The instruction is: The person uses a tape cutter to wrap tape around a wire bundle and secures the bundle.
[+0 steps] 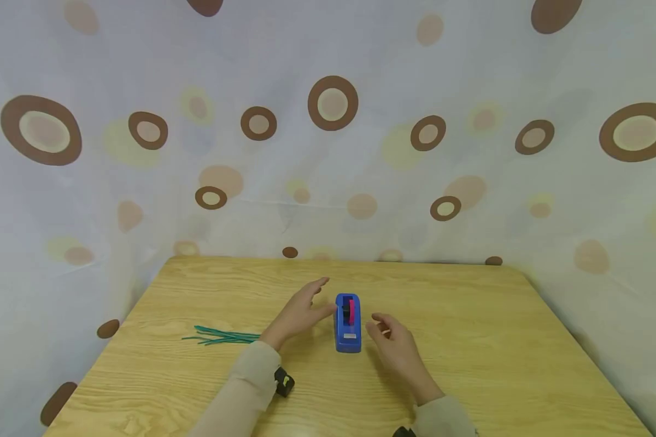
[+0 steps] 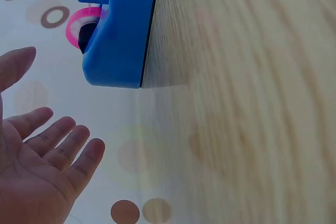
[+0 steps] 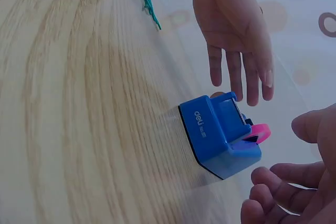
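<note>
A blue tape dispenser (image 1: 348,340) with a pink roll of tape (image 1: 352,312) stands on the wooden table between the two hands. My left hand (image 1: 300,315) is just to its left, fingers extended and holding nothing. On the other side my right hand (image 1: 398,349) has its fingers loosely bent, with nothing in them. In the left wrist view, a gap lies between the left hand (image 2: 42,161) and the dispenser (image 2: 123,35). The right wrist view has the dispenser (image 3: 210,135) between the left hand (image 3: 233,30) and the right hand (image 3: 299,182).
Several thin green sticks (image 1: 224,335) lie on the table (image 1: 470,340), left of the dispenser and partly behind the left wrist. A pale curtain (image 1: 284,164) with brown circles hangs around the table's back and sides. Each wrist wears a small black device (image 1: 284,382).
</note>
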`<act>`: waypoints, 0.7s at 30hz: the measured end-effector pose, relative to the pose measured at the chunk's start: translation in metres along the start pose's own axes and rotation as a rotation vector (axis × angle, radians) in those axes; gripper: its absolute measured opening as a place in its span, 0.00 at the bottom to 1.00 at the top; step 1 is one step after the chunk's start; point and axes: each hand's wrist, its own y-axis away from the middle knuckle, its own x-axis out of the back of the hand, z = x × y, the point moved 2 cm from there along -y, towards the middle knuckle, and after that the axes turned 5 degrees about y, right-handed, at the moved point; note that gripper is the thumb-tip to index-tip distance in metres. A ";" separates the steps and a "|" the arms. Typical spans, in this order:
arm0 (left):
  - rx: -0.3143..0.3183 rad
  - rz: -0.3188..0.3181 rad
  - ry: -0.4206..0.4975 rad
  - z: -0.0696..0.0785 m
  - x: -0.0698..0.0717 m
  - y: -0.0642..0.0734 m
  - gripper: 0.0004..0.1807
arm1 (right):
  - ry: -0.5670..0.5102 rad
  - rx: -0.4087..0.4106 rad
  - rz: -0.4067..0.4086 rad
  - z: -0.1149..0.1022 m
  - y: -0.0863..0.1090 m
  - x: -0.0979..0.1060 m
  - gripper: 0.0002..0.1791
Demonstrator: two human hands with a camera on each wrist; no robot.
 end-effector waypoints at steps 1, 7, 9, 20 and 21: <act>-0.002 -0.003 0.005 0.000 0.000 -0.001 0.37 | -0.008 -0.003 -0.002 0.000 0.000 -0.001 0.21; -0.005 -0.042 0.064 -0.001 -0.006 -0.007 0.36 | -0.054 -0.046 -0.034 0.000 -0.001 -0.007 0.16; -0.009 -0.049 0.081 -0.002 -0.009 -0.010 0.36 | -0.062 -0.060 -0.042 0.001 -0.002 -0.009 0.15; 0.021 -0.074 0.049 -0.006 -0.014 -0.014 0.34 | -0.053 -0.040 -0.003 0.005 -0.007 -0.016 0.10; 0.018 -0.079 0.051 -0.005 -0.014 -0.015 0.34 | -0.049 -0.040 0.005 0.005 -0.007 -0.016 0.10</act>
